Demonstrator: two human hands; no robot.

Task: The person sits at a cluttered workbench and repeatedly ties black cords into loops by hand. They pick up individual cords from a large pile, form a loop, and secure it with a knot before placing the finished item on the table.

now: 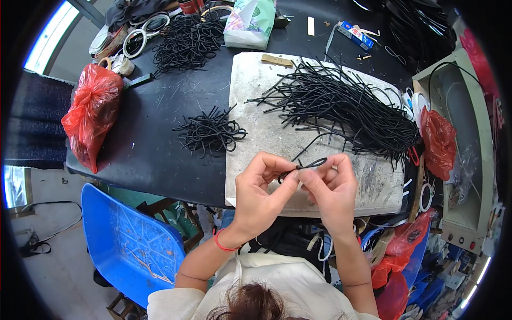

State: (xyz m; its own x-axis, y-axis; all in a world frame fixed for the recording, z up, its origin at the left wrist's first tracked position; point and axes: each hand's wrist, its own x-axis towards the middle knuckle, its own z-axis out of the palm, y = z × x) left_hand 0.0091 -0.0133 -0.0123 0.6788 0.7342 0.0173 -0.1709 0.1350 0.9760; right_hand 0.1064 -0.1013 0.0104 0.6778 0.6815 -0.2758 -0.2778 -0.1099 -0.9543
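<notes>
Both my hands meet over the near part of a worn white board [246, 85]. My left hand [266, 186] pinches a thin black cord [316, 162] between thumb and fingers. The fingers of my right hand [335, 188] close on the same cord, thumb tip beside the left thumb. A loop of it stands out between the hands, and one end reaches up toward a large bundle of straight black cords [341, 104] on the board. The crossing of the cord is partly hidden by my fingertips. Left of the hands lies a small heap of looped black cords [210, 130].
A red plastic bag [95, 109] stands at the table's left end. Farther back are a tangle of black cord [189, 42], tape rolls [134, 44] and a tissue pack [249, 24]. A blue tub [122, 234] is below left; a beige metal machine [469, 160] stands right.
</notes>
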